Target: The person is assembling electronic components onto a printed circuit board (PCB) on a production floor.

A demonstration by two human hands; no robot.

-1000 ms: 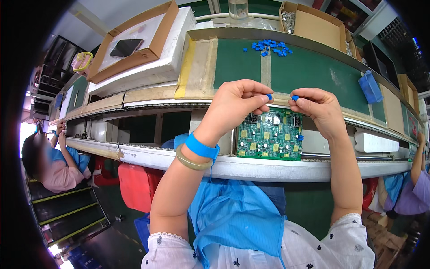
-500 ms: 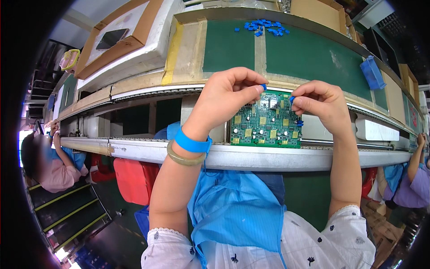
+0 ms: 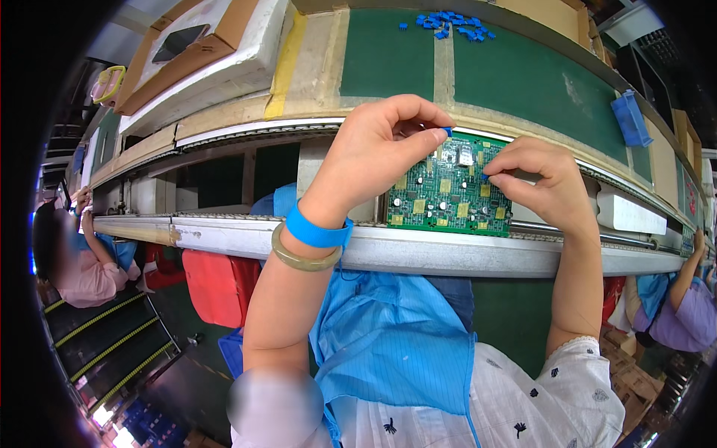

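A green circuit board [image 3: 448,203] with yellow squares and small parts rests across the conveyor rails in front of me. My left hand [image 3: 392,145] pinches a small blue connector [image 3: 448,131] between thumb and fingers over the board's far edge. On the board's right side, my right hand [image 3: 541,179] is closed in a pinch on another blue connector [image 3: 485,177], mostly hidden by the fingertips. A blue band and a bangle circle my left wrist.
Beyond the rails, a pile of blue connectors [image 3: 452,24] lies on the green bench top [image 3: 523,67]. A blue bin [image 3: 631,119] stands at the right. At the far left, a cardboard tray [image 3: 224,37] holds a phone. Co-workers sit at both sides.
The right hand's connector has moved nearer the board's right side, lower on the board. My left hand still pinches its connector at the far edge. The whole view has shifted slightly.
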